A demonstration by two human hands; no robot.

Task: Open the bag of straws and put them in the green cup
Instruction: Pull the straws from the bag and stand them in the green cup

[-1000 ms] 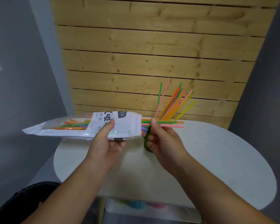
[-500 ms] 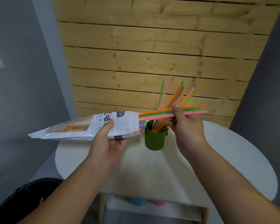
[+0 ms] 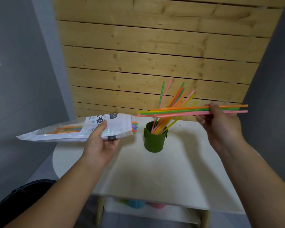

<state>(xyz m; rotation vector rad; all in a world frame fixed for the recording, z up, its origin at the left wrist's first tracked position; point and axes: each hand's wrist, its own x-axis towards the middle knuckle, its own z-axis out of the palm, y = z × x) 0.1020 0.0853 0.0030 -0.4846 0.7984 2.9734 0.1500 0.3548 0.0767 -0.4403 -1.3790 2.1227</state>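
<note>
Your left hand (image 3: 99,143) grips the straw bag (image 3: 76,130) above the table (image 3: 171,170), thumb pressed on top, open mouth facing the green cup (image 3: 155,140). Your right hand (image 3: 220,124) pinches a bundle of straws (image 3: 179,111), held level over the cup, which holds further straws standing tilted.

Open straw bag, part-filled green cup, one bunch held out level

The white printed bag (image 3: 76,134) lies nearly level at centre left, gripped by the left hand (image 3: 100,142), with coloured straw ends (image 3: 134,127) poking from its open mouth. The olive-green cup (image 3: 154,140) stands upright at centre, its straws (image 3: 174,102) fanning upward. Above it is a level bunch (image 3: 179,111) of orange, green, pink and yellow straws, pinched by the right hand (image 3: 220,122).
</note>
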